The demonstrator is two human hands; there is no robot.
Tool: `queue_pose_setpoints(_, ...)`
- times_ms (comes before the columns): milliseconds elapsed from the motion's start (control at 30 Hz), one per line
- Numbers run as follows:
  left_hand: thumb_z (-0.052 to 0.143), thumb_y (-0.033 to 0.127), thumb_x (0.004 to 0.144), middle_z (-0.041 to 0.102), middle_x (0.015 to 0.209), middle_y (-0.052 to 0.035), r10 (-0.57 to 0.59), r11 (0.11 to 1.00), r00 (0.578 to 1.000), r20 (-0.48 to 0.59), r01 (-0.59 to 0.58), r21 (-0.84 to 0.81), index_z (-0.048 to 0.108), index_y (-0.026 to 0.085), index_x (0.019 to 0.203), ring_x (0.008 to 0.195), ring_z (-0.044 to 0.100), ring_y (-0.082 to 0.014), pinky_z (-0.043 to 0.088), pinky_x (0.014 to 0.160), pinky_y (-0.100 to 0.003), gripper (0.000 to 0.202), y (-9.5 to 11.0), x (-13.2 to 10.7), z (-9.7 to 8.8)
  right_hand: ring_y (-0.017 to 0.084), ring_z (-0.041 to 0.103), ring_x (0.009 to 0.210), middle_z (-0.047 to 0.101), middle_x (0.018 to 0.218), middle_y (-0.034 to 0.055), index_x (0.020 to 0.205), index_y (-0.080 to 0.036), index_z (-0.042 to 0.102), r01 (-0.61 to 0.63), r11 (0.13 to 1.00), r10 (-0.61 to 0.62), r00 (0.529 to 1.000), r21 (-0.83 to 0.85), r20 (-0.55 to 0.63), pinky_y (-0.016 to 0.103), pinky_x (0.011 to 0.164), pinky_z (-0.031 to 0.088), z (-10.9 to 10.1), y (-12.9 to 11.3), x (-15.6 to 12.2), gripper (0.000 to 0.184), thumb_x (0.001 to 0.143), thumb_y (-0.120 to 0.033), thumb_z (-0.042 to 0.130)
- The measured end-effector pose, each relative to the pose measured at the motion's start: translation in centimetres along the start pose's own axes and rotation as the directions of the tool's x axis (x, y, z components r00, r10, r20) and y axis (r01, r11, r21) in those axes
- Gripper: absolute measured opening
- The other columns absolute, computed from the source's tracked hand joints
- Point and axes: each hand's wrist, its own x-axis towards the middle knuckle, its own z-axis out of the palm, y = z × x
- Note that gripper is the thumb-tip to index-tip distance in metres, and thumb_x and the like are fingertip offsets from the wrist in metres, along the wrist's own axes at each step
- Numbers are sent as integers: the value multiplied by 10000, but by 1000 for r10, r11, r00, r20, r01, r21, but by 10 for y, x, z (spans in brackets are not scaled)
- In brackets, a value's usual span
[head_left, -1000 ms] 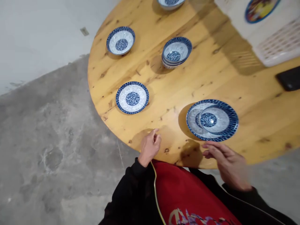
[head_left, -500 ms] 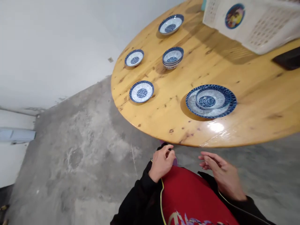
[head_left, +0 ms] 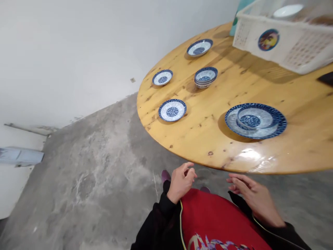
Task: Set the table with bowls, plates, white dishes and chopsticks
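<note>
My left hand hovers in front of my body, just short of the table's near edge, its fingers loosely bent and apart with nothing in them. To its right, my right hand is also off the table, fingers half curled and apart, holding nothing. Nearest to it on the tabletop is a large blue-and-white plate with a bowl resting in it. A small blue-and-white plate lies beyond my left hand. Behind that stands a stack of bowls.
The round wooden table also bears another small plate at left and a blue-rimmed dish farther back. A white plastic basket with a white dish inside stands at the back right. A dark object lies at the right edge.
The view has tilted up and swung left, so the table things appear lower and farther right, and more of the basket shows. Both hands keep nearly the same pose, still without contact.
</note>
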Motion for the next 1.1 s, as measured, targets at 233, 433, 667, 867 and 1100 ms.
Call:
queue_pose_setpoints(233,483,370,933,719,781,-12,-24,1000,991,-133,24,-1,685,145,1203,621,617,-127,500,650,-253,405,-34,23,-121,208,660,609,750,809,96,898,-198,697,44,998,-38,986,-33,160,331,576,540,134,-30,-7,499,608,-603,661)
queue_pose_setpoints(433,483,368,934,714,769,-10,-12,997,999,-53,16,70,689,154,1195,631,629,-138,505,671,-266,396,-49,55,-193,207,668,598,747,790,92,904,-191,692,107,990,-82,969,-94,234,326,575,522,220,-25,-13,494,688,-620,575)
queue_pose_setpoints(667,494,347,937,738,816,-25,73,980,989,129,-95,173,682,168,1202,678,665,-157,516,717,-285,371,-24,127,-230,216,667,606,745,791,97,898,-194,691,47,999,-47,999,23,24,335,584,546,241,-43,-6,495,650,-622,664)
queue_pose_setpoints(867,495,343,957,746,849,-35,200,941,952,233,-253,225,669,171,1230,733,694,-168,539,735,-281,366,22,221,-239,202,652,613,745,789,92,909,-193,710,116,990,-100,976,77,-192,320,575,546,220,-98,46,466,659,-587,710)
queue_pose_setpoints(1100,521,337,965,750,852,-36,261,873,910,323,-365,324,693,178,1205,762,705,-178,553,759,-278,335,103,349,-213,200,661,615,756,805,68,878,-221,730,297,955,-255,853,22,-456,330,566,562,183,-187,164,266,757,-451,676)
